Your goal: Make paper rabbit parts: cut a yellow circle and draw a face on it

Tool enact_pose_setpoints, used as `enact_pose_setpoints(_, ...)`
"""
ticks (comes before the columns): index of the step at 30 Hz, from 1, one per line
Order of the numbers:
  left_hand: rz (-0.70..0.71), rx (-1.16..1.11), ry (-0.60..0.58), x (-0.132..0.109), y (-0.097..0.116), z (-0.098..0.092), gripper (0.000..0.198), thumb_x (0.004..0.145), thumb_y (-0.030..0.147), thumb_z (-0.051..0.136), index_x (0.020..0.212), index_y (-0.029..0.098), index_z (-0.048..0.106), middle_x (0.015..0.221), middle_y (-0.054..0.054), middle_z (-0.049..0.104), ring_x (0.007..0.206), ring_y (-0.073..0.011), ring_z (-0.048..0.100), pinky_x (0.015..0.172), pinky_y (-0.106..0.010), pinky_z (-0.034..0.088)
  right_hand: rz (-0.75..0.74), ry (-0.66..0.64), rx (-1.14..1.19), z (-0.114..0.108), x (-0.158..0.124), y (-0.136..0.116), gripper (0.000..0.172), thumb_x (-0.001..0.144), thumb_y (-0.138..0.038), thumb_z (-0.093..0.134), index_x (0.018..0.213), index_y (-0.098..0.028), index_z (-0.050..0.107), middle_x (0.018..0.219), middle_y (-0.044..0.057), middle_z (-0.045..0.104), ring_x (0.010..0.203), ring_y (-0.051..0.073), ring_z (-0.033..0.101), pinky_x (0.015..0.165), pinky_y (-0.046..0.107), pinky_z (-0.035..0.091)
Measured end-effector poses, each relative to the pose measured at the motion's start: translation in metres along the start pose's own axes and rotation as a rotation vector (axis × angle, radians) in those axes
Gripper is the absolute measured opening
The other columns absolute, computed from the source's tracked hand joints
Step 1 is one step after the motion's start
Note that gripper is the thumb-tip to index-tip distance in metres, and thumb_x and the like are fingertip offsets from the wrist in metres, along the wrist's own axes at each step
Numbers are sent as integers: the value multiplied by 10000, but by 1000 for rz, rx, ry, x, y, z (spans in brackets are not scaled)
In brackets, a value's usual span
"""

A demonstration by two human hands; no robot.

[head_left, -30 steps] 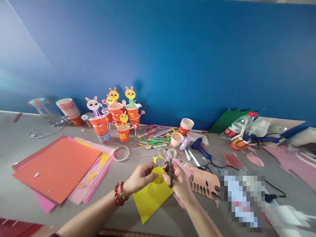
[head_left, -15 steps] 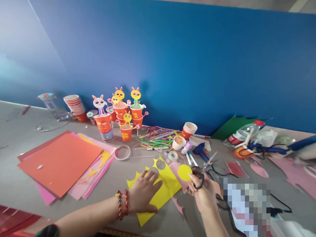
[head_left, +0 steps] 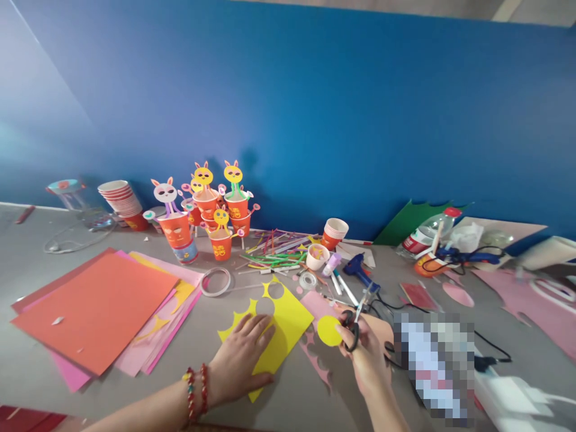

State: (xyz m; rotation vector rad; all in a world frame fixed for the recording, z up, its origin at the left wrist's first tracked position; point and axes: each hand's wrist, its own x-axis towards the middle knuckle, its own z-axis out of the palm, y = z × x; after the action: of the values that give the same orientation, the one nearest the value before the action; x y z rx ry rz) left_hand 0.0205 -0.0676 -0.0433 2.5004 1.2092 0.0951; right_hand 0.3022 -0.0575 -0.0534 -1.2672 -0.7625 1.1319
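My left hand (head_left: 240,357) lies flat, fingers spread, on a yellow paper sheet (head_left: 283,324) with round holes cut out of it. My right hand (head_left: 366,354) grips black-handled scissors (head_left: 355,324), blades pointing up and away. It also pinches a yellow paper circle (head_left: 328,331) at its fingertips. A beaded bracelet circles my left wrist.
A stack of orange and pink paper (head_left: 99,309) lies at the left. Red cups with paper bunnies (head_left: 211,222), a tape ring (head_left: 215,281), straws (head_left: 274,252), a blue glue gun (head_left: 360,270), cables and a bottle (head_left: 425,234) crowd the back. Pink scraps (head_left: 317,366) lie nearby.
The yellow circle came free of the sheet. My left hand laid the sheet down and now rests flat on it; my right hand carried circle and scissors to the right.
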Motion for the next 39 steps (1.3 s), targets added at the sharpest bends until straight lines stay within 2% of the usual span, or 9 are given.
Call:
enact_pose_setpoints(7, 96, -20, -21, -46, -41, -11, 779, 800, 252, 658, 1511, 312, 346, 1621, -46, 291, 1477, -332, 283, 1216, -588, 210, -10, -124, -212, 2, 4, 7, 350, 604, -315, 840, 831, -203, 598, 584, -72, 534, 434, 79, 436, 351, 163, 352)
enact_pose_setpoints(11, 98, -32, -52, -68, -58, -23, 768, 828, 220, 609, 1525, 355, 315, 1623, -20, 287, 1479, -325, 289, 1207, -596, 228, -19, -189, -299, 16, 4, 5, 323, 621, -331, 820, 805, -204, 586, 592, -59, 549, 442, 85, 438, 345, 165, 358)
enact_pose_setpoints(16, 55, -56, 32, -80, -72, -26, 695, 831, 194, 598, 1483, 337, 404, 1591, -41, 358, 1463, -337, 319, 1187, -595, 272, 17, -302, -343, 39, 2, 3, 299, 640, -333, 791, 792, -206, 567, 626, -55, 561, 427, 71, 413, 348, 167, 345)
enact_pose_setpoints(20, -40, -200, 212, -65, -59, -31, 406, 870, 179, 545, 1261, 267, 611, 1451, -78, 531, 1361, -304, 464, 1136, -509, 390, 38, -384, -345, 56, -2, 3, 268, 656, -338, 760, 805, -209, 578, 681, -42, 594, 448, 81, 454, 365, 175, 363)
enact_pose_setpoints(24, -81, -565, 273, -23, -28, -32, 312, 901, 287, 581, 1200, 200, 604, 1173, -97, 679, 1001, -205, 676, 871, -309, 563, 9, -460, -351, 77, -8, 6, 252, 666, -326, 756, 813, -208, 588, 701, -29, 607, 524, 113, 531, 387, 175, 387)
enact_pose_setpoints(28, -91, -607, 299, 13, -13, -23, 263, 852, 179, 559, 1104, 185, 634, 886, -31, 701, 773, -149, 673, 693, -226, 536, -3, -511, -390, 88, -7, 12, 315, 692, -408, 765, 861, -210, 586, 693, -27, 608, 480, 113, 497, 359, 189, 375)
enact_pose_setpoints(31, -116, -529, 335, 19, -19, -14, 270, 830, 131, 528, 1075, 185, 626, 820, -17, 672, 729, -148, 644, 654, -227, 499, -101, -467, -413, 76, 1, 16, 346, 715, -458, 761, 899, -209, 607, 713, -18, 621, 505, 116, 496, 430, 211, 429)
enact_pose_setpoints(34, -143, -425, 351, 13, -30, -7, 296, 824, 105, 502, 1087, 184, 612, 838, -29, 662, 747, -164, 638, 693, -259, 493, -288, -343, -612, 52, 3, 19, 353, 739, -520, 739, 850, -203, 630, 601, -30, 574, 503, 137, 499, 499, 243, 463)
enact_pose_setpoints(39, -175, -242, 335, 0, -37, 2, 322, 815, 86, 484, 1094, 180, 615, 910, -73, 668, 800, -213, 632, 761, -332, 497, -468, -299, -887, 24, -16, 24, 376, 815, -572, 641, 772, -199, 641, 575, 9, 623, 519, 175, 560, 497, 248, 424)
